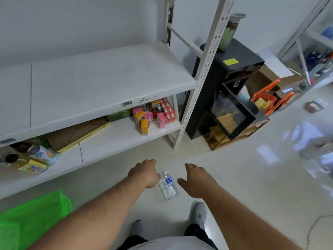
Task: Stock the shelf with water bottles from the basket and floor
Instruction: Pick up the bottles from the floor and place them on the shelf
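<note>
Clear plastic water bottle with a blue label point(168, 185) lies on the tiled floor point(243, 177) between our left hand point(144, 173), fingers hidden so we cannot tell their state, and our open-fingered, empty right hand point(197, 180), apparently poised to lift it.

Shelf point(100, 82), front edge, up and ahead of both hands: barcode sticker point(126, 103), bars visible, digits too small to read. Just right of it, a handwritten number point(144, 100), perhaps "135711", uncertain.

Water bottle point(168, 185), on the floor between the left hand point(144, 173) and right hand point(196, 179): blue label, print unreadable.

Drink cartons point(153, 114), lower shelf board, ahead of the hands: printed faces, no text legible.

Yellow-labelled bottle point(27, 164), lower board, far left of the left hand: label blurred.

Black cabinet point(234, 69), ahead and right of the right hand: yellow note point(230, 61), blank as seen.
</note>
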Motion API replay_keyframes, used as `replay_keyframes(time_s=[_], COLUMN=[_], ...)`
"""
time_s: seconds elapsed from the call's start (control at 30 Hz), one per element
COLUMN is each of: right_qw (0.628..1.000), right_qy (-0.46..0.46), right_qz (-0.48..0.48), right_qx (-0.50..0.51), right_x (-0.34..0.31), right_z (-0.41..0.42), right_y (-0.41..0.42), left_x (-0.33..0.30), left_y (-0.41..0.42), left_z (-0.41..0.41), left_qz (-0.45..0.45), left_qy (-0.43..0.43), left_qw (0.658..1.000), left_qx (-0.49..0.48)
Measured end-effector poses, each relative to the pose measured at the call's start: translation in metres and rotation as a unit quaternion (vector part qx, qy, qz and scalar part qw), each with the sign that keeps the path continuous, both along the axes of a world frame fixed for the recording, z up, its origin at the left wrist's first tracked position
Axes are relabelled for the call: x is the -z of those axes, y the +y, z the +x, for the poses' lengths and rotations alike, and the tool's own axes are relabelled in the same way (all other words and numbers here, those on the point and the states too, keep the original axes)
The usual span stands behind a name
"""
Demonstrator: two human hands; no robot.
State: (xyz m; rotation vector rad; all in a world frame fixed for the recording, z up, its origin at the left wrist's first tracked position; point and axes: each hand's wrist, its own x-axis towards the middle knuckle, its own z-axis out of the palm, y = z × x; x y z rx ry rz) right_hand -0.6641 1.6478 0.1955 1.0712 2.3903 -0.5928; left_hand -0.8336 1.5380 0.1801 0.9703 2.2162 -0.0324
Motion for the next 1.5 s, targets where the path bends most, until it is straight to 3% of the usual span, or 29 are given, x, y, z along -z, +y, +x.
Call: replay_keyframes(time_s=[0.4, 0.7, 1.1, 1.27, 1.5], right_qw=[0.985, 0.969, 0.969, 0.966, 0.97], right_qy=[-0.032, -0.054, -0.077, -0.077, -0.107], right_qz=[-0.065, -0.071, -0.085, -0.128, -0.197], right_qx=[-0.156, -0.231, -0.219, -0.211, -0.099], right_x=[0.045, 0.062, 0.114, 0.202, 0.416], right_z=[0.029, 0.015, -0.019, -0.055, -0.08], right_y=[0.134, 0.122, 0.11, 0.125, 0.159], left_x=[0.026, 0.042, 0.116, 0.192, 0.386], left_y=[0.052, -0.003, -0.028, -0.008, 0.028], left_z=[0.091, 0.111, 0.105, 0.095, 0.093], left_qz=[-0.051, -0.032, 0.043, 0.082, 0.073], left_qy=[-0.054, -0.085, -0.164, -0.185, -0.217], left_qw=[0.971, 0.932, 0.883, 0.833, 0.76], left_qx=[-0.226, -0.351, -0.437, -0.515, -0.609])
